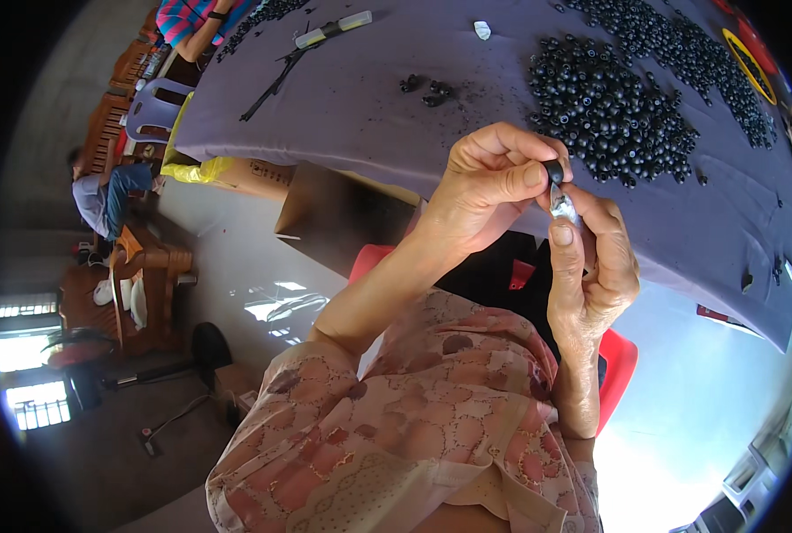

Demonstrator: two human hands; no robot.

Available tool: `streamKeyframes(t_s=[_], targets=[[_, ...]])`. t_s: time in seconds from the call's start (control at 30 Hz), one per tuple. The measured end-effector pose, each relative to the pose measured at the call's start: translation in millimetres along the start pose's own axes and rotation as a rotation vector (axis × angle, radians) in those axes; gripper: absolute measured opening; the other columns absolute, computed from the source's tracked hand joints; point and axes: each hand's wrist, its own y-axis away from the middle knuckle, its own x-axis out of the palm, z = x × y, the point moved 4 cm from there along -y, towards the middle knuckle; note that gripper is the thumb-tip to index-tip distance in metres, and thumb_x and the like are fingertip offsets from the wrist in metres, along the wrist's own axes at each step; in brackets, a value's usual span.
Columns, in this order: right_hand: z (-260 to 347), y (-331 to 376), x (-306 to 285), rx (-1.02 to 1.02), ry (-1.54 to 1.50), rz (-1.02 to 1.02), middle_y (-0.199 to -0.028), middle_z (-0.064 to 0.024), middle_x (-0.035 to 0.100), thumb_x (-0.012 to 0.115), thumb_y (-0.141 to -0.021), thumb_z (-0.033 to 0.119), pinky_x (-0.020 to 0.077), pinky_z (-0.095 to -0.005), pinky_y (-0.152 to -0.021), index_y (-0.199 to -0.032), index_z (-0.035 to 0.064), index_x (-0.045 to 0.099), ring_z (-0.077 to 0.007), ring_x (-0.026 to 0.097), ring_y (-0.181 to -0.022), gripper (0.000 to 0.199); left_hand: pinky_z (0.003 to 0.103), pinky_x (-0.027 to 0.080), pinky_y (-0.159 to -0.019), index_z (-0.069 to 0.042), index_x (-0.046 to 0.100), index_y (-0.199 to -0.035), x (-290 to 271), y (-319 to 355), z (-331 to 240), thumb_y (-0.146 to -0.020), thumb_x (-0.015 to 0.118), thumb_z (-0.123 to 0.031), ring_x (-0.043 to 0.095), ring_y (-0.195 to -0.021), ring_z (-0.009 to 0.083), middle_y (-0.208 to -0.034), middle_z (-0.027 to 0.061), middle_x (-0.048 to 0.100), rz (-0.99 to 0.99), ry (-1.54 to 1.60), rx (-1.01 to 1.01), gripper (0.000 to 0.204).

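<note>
My left hand (pixel 494 182) pinches a small black rounded cap-like piece (pixel 553 171) between thumb and fingers, above the near edge of the purple-covered table. Against its lower end comes the narrow tip of a small blade with a pale, silvery wrapped grip (pixel 563 209), held between the thumb and fingers of my right hand (pixel 596 258). The two hands are close together. Just beyond them lies a large heap of similar small black pieces (pixel 605 107), many showing a hole in one end.
The tablecloth (pixel 369 98) bears a cutter-like tool (pixel 334 30), thin black sticks (pixel 272 91), black scraps (pixel 432 91), a small white piece (pixel 482 30) and a yellow-rimmed container (pixel 752 67). Below stands an open cardboard box (pixel 334 209). Another person's arm (pixel 202 37) rests at the far left; someone sits farther off (pixel 98 200).
</note>
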Motion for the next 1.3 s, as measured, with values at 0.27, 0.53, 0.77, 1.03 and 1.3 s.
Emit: streamKeyframes(t_s=[0.27, 0.53, 0.77, 1.03, 1.3], targets=[[1, 1, -1, 0.0, 0.004, -0.012, -0.079, -0.01, 0.056, 0.057, -0.078, 0.006, 0.0444, -0.0216, -0.057, -0.092, -0.0034, 0.057, -0.015, 0.056, -0.066, 0.017, 0.026, 0.043, -0.07, -0.009, 0.059, -0.091, 1, 0, 1, -0.077, 0.06, -0.008, 0.052, -0.081, 0.0146, -0.089, 0.0118, 0.055, -0.008, -0.022, 0.017, 0.014], [-1, 0, 1, 0.022, 0.005, -0.024, -0.079, -0.0094, 0.056, 0.058, -0.079, 0.008, 0.0449, -0.0217, -0.058, -0.092, -0.0019, 0.057, -0.0143, 0.056, -0.065, 0.017, 0.022, 0.045, -0.066, -0.008, 0.058, -0.091, 1, 1, 0, -0.077, 0.06, -0.008, 0.054, -0.073, 0.0115, -0.089, 0.0123, 0.054, -0.023, -0.066, 0.027, 0.014], [-6, 1, 0, 0.015, -0.02, -0.055, -0.079, -0.009, 0.056, 0.058, -0.079, 0.008, 0.0449, -0.0213, -0.058, -0.092, -0.0016, 0.057, -0.0137, 0.056, -0.067, 0.016, 0.018, 0.045, -0.063, -0.008, 0.058, -0.092, 2, -1, 1, -0.078, 0.06, -0.009, 0.054, -0.066, 0.0087, -0.088, 0.0128, 0.054, -0.04, -0.063, 0.024, 0.014], [-8, 0, 4, 0.029, -0.044, -0.047, -0.076, -0.0083, 0.056, 0.057, -0.079, 0.007, 0.043, -0.0208, -0.056, -0.091, -0.002, 0.057, -0.0127, 0.054, -0.064, 0.015, 0.02, 0.046, -0.063, -0.007, 0.058, -0.09, 0, 1, -4, -0.077, 0.06, -0.005, 0.055, -0.067, 0.0102, -0.089, 0.0148, 0.055, -0.048, -0.157, 0.107, 0.013], [-10, -3, 10, -0.049, -0.092, -0.077, -0.075, -0.0081, 0.056, 0.057, -0.079, 0.008, 0.041, -0.0213, -0.056, -0.09, -0.0023, 0.058, -0.0121, 0.052, -0.063, 0.015, 0.023, 0.047, -0.062, -0.006, 0.057, -0.089, 0, 2, -9, -0.076, 0.06, -0.003, 0.055, -0.072, 0.014, -0.089, 0.0167, 0.056, -0.051, -0.213, 0.173, 0.013]])
